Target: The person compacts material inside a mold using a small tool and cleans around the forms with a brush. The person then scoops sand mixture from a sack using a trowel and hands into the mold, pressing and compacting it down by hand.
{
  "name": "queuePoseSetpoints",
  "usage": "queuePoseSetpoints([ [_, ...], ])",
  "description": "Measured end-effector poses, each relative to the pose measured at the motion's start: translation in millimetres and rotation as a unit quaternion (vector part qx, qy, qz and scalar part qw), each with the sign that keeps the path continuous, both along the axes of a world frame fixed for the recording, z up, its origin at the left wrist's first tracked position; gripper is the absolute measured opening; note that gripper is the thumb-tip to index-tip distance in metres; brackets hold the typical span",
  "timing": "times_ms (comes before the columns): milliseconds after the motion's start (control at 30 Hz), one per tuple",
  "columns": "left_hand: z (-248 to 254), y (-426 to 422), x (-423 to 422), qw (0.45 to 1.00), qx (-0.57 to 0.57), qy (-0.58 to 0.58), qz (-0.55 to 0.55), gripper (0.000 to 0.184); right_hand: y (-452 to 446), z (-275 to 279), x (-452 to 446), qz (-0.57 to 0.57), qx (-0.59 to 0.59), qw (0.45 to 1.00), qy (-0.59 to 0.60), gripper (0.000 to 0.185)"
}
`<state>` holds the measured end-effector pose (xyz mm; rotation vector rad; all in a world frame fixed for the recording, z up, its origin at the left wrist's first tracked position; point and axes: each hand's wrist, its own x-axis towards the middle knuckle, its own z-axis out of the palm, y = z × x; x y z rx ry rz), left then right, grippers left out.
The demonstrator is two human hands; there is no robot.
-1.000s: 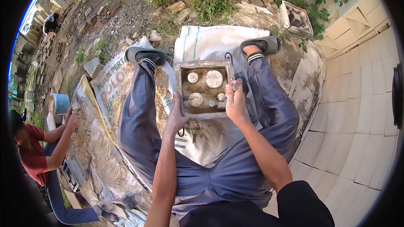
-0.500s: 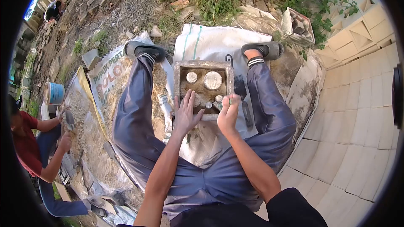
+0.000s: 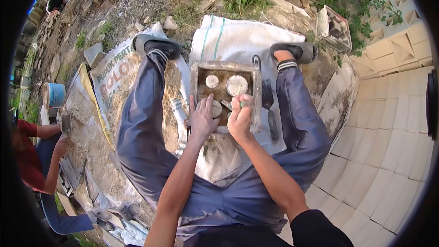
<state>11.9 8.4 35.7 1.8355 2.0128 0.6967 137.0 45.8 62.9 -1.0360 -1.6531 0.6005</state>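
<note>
A square grey mould box (image 3: 257, 82) lies on white sacking between my legs. Inside it are a large pale disc (image 3: 237, 85), a smaller disc (image 3: 211, 81) at the far left and another round piece (image 3: 216, 109) by my left fingers. My left hand (image 3: 203, 116) rests over the box's near left side, fingers stretched and apart. Closed in a fist above the near right part of the box, my right hand (image 3: 241, 116) grips a small tool (image 3: 226, 104) with a grey end and a green part. The fist hides most of that tool.
A trowel (image 3: 268, 95) lies right of the box. To the left, a co-worker in a red sleeve (image 3: 28, 158) holds a grey block (image 3: 66, 122) near a blue bucket (image 3: 56, 96). Pale stacked blocks (image 3: 379, 151) line the right side. A box of rubble (image 3: 334, 28) stands beyond my right foot.
My right hand has moved from the box's near right corner further inward, toward the large disc. My left hand stays nearly in place. The view has shifted slightly.
</note>
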Motion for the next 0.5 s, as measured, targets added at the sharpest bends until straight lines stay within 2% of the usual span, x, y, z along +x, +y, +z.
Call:
queuePoseSetpoints([
  [33,2,6,-1,1.000,-0.014,0.008,0.004,0.087,18,13,-6,0.004,0.008,1.000,0.001,0.012],
  [100,0,-1,0,0.999,-0.049,0.012,0.008,0.086,38,54,-18,-0.038,-0.226,0.968,0.101,0.013],
  [133,0,3,2,0.999,-0.041,0.008,0.014,0.087,40,64,-18,-0.071,-0.167,0.979,0.093,0.017],
  [167,0,2,3,0.999,-0.037,0.001,0.025,0.087,39,52,-17,-0.072,-0.174,0.978,0.088,0.017],
  [233,5,-6,5,0.999,-0.026,-0.026,0.028,0.087,29,14,-9,-0.003,-0.118,0.977,0.179,0.016],
  [267,9,0,4,0.999,0.007,-0.045,0.029,0.086,28,-3,-9,-0.010,-0.122,0.971,0.204,0.017],
  [300,13,3,2,0.998,0.011,-0.045,0.031,0.086,37,4,-10,-0.007,-0.118,0.972,0.204,0.017],
  [400,16,-3,-6,0.996,-0.014,-0.086,-0.010,0.080,43,64,-14,-0.128,-0.236,0.952,0.148,0.020],
  [433,16,-1,-9,0.996,-0.023,-0.088,-0.008,0.080,40,65,-12,-0.173,-0.156,0.967,0.106,0.020],
  [500,16,2,-16,0.994,-0.070,-0.061,-0.063,0.075,24,40,-14,-0.218,-0.119,0.955,0.161,0.019],
])
